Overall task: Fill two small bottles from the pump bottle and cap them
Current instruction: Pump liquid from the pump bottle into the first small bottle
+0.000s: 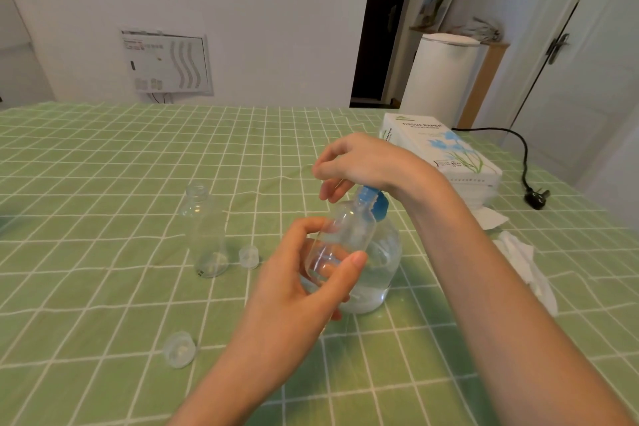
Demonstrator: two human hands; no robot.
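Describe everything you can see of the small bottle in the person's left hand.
The small bottle is clear, plastic-looking, with a round body, sloping shoulders and a narrow uncapped neck. It is held in the air, leaning, its mouth at the blue spout of the pump bottle right behind it. The left hand grips its lower half, thumb across the front. How full it is I cannot tell.

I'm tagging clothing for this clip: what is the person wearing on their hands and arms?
Nothing visible: the left hand and right hand are bare, with no gloves, rings or watch, and no sleeve reaches into view.
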